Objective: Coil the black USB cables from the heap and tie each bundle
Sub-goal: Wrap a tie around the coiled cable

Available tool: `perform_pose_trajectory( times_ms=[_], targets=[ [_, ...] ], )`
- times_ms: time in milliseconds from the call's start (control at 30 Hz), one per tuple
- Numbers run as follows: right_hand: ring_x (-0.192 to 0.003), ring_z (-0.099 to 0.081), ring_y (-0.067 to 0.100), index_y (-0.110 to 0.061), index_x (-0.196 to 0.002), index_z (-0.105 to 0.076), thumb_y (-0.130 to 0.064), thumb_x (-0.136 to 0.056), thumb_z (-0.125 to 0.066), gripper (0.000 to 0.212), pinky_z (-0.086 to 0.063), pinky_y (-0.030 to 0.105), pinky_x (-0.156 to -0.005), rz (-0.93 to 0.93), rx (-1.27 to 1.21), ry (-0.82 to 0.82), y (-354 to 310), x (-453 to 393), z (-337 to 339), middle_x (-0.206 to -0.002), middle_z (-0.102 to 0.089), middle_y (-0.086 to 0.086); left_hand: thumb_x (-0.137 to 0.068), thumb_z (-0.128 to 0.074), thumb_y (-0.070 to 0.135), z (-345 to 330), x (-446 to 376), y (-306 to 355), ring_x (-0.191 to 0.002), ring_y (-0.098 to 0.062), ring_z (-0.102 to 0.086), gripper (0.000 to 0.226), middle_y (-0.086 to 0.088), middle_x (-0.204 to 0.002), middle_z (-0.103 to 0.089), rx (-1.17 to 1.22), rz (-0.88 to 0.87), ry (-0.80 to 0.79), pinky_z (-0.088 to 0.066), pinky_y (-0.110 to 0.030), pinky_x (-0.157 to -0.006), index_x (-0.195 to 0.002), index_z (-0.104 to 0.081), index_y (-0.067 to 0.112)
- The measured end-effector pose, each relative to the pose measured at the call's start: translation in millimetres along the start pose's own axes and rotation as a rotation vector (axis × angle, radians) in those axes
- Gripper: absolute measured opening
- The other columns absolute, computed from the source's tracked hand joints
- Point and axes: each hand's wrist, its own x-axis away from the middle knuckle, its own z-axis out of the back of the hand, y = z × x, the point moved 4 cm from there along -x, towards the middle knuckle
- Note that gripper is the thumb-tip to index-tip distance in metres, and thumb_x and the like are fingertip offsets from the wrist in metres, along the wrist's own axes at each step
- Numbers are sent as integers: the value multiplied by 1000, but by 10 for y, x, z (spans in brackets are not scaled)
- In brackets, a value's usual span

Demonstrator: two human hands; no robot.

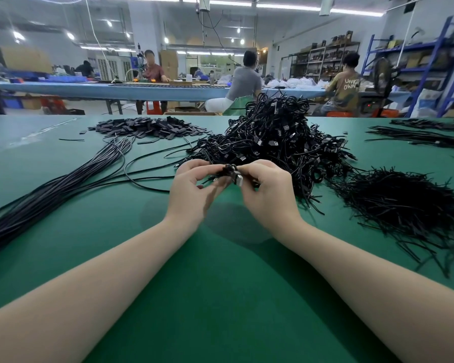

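Both hands meet just above the green surface (pixel 220 297), near the middle of the view, and work one small coiled USB cable bundle (pixel 229 171) between them. The left hand (pixel 194 187) pinches the bundle from its nine o'clock side with thumb and curled fingers; the right hand (pixel 266 189) pinches it from the three o'clock side, its fingers curled around the silver USB plug (pixel 237 180) that pokes out beneath the coil. Directly at twelve o'clock from the hands rises the heap of black USB cables (pixel 275 137), its near edge just beyond the fingertips. At three o'clock lies a loose pile of thin black tie strips (pixel 399 203), well apart from the hands. At nine o'clock a sheaf of long straight black cables (pixel 45 195) runs diagonally across the surface, with one strand (pixel 142 183) curving toward the left hand. At eleven o'clock, farther back, sits a flat scatter of small dark tabs (pixel 147 127). Beyond the surface, several people sit at a long blue workbench (pixel 116 90).
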Motion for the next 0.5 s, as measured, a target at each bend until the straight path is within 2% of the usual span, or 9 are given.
perform_pose_trajectory(
  times_ms=[67,133,200,300,400,500],
  targets=[
    [-74,-62,23,-1,-91,-74,4,-83,-63,14,-51,31,-68,64,22,7,-15,-5,6,-79,-67,7,-81,-75,23,2,-9,-22,-111,-6,-53,14,10,-111,-57,-16,56,8,-44,-20,-91,-84,-68,35],
    [-74,-64,26,0,-93,-74,2,-85,-64,14,-54,36,-68,118,49,6,-24,-15,18,-79,-68,10,-86,-70,30,-6,-12,-23,-100,1,-55,10,18,-101,-60,-20,106,-16,-40,-9,-83,-77,-69,35],
    [-72,-64,28,1,-91,-74,4,-83,-64,13,-54,39,-68,191,78,10,-58,-12,26,-78,-68,11,-92,-63,32,-51,8,-33,-74,-1,-57,20,15,-76,-63,138,207,-105,-41,-13,-65,-72,-69,29],
    [-68,-64,32,3,-87,-74,10,-77,-66,14,-54,40,-66,338,169,27,-125,-10,23,-74,-67,13,-94,-55,38,-91,32,-32,-54,-12,-59,29,3,-60,-60,318,448,-257,-32,-25,-53,-73,-63,20],
    [-67,-65,32,1,-88,-75,6,-79,-64,14,-55,38,-65,451,254,43,-170,-5,21,-74,-67,13,-96,-44,39,-86,27,-41,-43,-13,-51,41,4,-48,-50,353,579,-382,-27,-26,-50,-61,-57,22],
    [-67,-64,31,0,-92,-75,5,-81,-65,16,-53,39,-64,424,216,33,-185,12,5,-75,-66,12,-98,-40,35,-71,26,-51,-46,-12,-55,51,4,-49,-52,378,579,-370,-32,-22,-45,-53,-58,22]
  ],
)
